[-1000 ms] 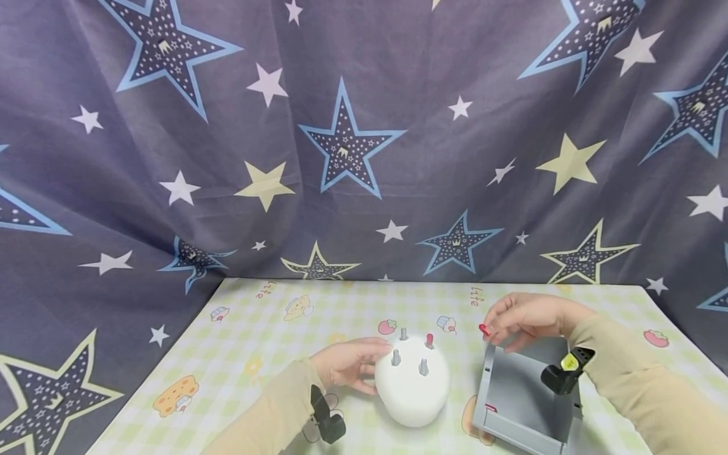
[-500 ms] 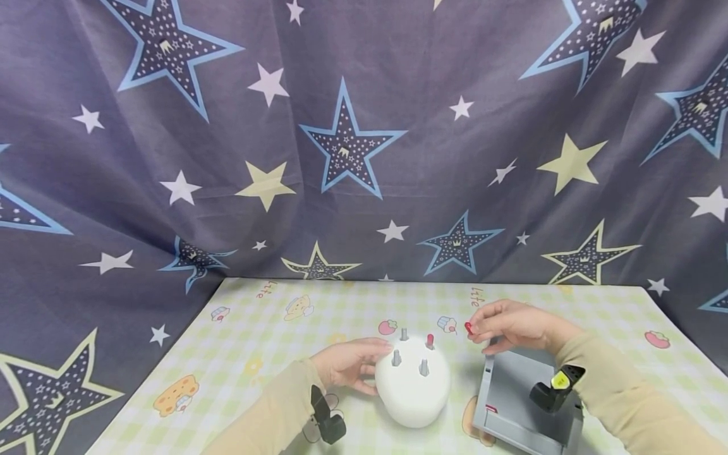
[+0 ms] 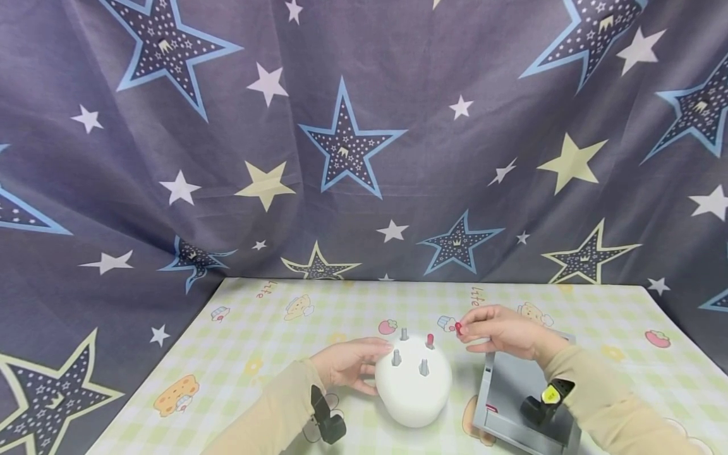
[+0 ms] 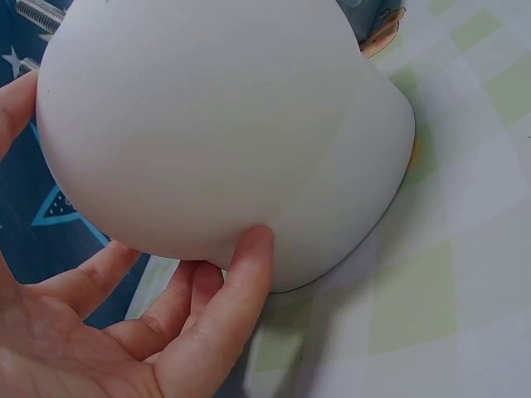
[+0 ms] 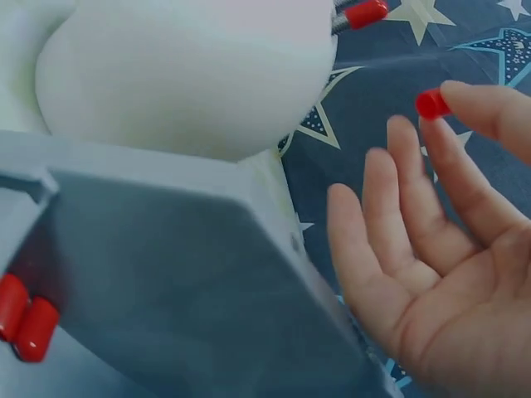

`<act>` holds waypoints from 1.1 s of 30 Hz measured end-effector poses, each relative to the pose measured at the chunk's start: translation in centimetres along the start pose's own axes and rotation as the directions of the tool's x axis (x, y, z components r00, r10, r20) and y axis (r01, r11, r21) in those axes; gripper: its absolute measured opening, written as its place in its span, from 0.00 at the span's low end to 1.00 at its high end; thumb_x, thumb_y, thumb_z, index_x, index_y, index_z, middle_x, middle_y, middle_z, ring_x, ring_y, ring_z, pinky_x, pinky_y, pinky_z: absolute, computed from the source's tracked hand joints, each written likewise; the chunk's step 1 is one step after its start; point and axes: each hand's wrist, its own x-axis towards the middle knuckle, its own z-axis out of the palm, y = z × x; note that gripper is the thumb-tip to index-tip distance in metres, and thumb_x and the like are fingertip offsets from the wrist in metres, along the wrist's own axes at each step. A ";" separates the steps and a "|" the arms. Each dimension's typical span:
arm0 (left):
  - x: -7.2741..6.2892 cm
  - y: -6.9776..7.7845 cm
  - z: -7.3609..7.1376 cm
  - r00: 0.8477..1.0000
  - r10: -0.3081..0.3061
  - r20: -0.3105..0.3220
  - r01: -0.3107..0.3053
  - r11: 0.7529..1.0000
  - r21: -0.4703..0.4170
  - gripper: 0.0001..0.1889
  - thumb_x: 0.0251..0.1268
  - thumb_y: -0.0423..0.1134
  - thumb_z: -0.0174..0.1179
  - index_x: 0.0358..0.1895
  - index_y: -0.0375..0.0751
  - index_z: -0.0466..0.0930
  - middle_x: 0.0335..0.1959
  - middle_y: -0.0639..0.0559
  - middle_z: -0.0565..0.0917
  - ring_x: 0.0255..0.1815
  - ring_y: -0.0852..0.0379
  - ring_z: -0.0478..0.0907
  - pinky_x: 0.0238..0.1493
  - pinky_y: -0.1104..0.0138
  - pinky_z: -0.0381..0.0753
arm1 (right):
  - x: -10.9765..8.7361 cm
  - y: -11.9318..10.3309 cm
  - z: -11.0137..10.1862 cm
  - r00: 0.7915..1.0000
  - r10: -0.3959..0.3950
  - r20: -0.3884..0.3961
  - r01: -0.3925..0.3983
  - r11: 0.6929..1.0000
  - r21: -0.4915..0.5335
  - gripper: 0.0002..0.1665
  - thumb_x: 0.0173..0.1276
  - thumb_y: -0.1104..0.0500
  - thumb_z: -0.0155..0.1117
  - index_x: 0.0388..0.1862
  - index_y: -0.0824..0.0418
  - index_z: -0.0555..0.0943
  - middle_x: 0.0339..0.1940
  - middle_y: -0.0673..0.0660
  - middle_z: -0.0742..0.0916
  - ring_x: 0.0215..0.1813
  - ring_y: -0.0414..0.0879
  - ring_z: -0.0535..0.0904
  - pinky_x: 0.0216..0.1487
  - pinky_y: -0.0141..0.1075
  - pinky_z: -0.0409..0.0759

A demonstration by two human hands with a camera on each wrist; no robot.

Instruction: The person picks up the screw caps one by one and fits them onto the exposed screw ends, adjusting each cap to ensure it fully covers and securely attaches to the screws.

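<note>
1. Where the desk [image 3: 227, 344] ends, behind the white body [image 3: 414, 398], one dark curtain [image 3: 398, 38], patterned with stars.
2. Desk, beneath the white body: covering of pale green check, printed with cartoon motifs.
3. Gray tray [image 3: 514, 379], one, right of the white body and apart from it; partly covered by the right forearm.
4. White body, one, smooth and rounded, on the desk between the two hands, posts uppermost.
5. Left hand [image 3: 347, 363], at the white body's left side: half open, thumb and fingers curved against it, holding it.
6. Right hand [image 3: 509, 330], right of the white body: thumb and forefinger pinching a red cap [image 3: 458, 328], remaining fingers loosely extended.
7. Wrist cameras, two, black: one [image 3: 328, 420] left of the white body, the other [image 3: 543, 404] right.
8. Gray posts [image 3: 423, 367], four, upright atop the white body; the far-right one wears a red cover [image 3: 430, 340].
9. Loose red caps [image 5: 35, 330], two, side by side in the tray, right of the white body.
</note>
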 end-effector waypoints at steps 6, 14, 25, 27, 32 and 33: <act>0.0 0.0 0.0 1.000 -0.002 0.000 0.002 1.000 0.002 0.23 0.62 0.49 0.59 0.58 0.44 0.70 0.50 0.47 0.76 0.53 0.49 0.73 0.52 0.46 0.78 | 0.2 0.4 0.4 0.999 -0.017 -0.048 0.018 1.000 0.021 0.10 0.65 0.64 0.58 0.31 0.49 0.81 0.34 0.44 0.83 0.42 0.36 0.80 0.53 0.34 0.81; -0.1 0.0 0.1 1.000 -0.002 -0.006 0.002 1.000 0.005 0.24 0.61 0.49 0.59 0.59 0.43 0.70 0.51 0.46 0.76 0.54 0.48 0.73 0.53 0.46 0.78 | 0.3 0.4 0.8 0.996 -0.033 -0.086 0.036 0.999 0.031 0.13 0.65 0.66 0.56 0.28 0.48 0.81 0.35 0.45 0.81 0.41 0.36 0.78 0.49 0.32 0.82; -0.3 0.1 0.1 1.000 0.000 -0.003 0.000 1.000 0.015 0.26 0.62 0.49 0.59 0.61 0.42 0.68 0.54 0.46 0.75 0.55 0.48 0.72 0.53 0.45 0.78 | 0.4 0.4 0.9 0.996 -0.052 -0.075 0.055 0.998 0.032 0.12 0.66 0.65 0.56 0.30 0.48 0.79 0.34 0.44 0.81 0.40 0.35 0.79 0.49 0.31 0.82; -0.2 0.1 0.1 1.000 -0.002 -0.006 0.002 1.000 0.010 0.26 0.62 0.49 0.59 0.60 0.43 0.69 0.53 0.46 0.76 0.55 0.48 0.72 0.53 0.45 0.78 | 0.4 0.4 1.0 0.996 -0.049 -0.080 0.052 0.998 0.037 0.10 0.66 0.64 0.56 0.32 0.48 0.78 0.35 0.43 0.82 0.41 0.35 0.79 0.49 0.32 0.82; -0.1 0.1 0.1 1.000 -0.006 -0.009 0.006 1.000 0.003 0.25 0.62 0.49 0.59 0.59 0.43 0.70 0.53 0.47 0.76 0.55 0.48 0.72 0.53 0.46 0.78 | 0.4 0.3 1.0 0.995 -0.040 -0.091 0.045 0.997 0.056 0.15 0.67 0.63 0.56 0.46 0.45 0.78 0.36 0.45 0.82 0.43 0.36 0.79 0.51 0.35 0.81; -0.1 0.1 0.0 1.000 -0.006 -0.008 0.006 1.000 0.006 0.25 0.62 0.49 0.59 0.59 0.43 0.69 0.53 0.47 0.76 0.55 0.48 0.72 0.53 0.46 0.78 | 0.4 0.3 1.0 0.995 -0.040 -0.092 0.045 0.997 0.057 0.16 0.67 0.63 0.56 0.48 0.43 0.77 0.35 0.45 0.81 0.43 0.37 0.79 0.52 0.36 0.81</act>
